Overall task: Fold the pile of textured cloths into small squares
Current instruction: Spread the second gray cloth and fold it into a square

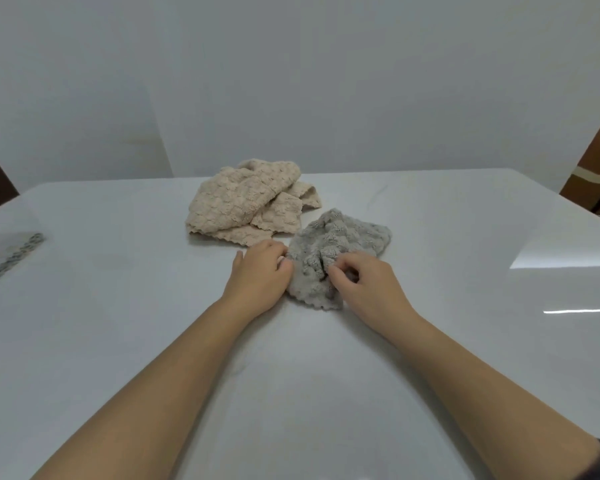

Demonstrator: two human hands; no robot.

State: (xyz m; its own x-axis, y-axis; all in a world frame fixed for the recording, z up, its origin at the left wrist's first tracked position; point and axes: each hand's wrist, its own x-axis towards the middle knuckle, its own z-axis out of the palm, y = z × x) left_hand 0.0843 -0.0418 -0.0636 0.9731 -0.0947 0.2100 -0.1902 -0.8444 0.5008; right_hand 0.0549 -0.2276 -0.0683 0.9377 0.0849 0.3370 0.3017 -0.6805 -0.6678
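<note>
Because the grey cloth (340, 244) lies crumpled on the white table (118, 306), just in front of the beige cloths (243, 202), it looks soft, light and limp, and probably keeps no shape alone. The left hand (258, 275) grips its left edge with curled fingers; the right hand (368, 282) pinches a fold near the middle. The scalloped corners seem better holds for spreading it.
</note>
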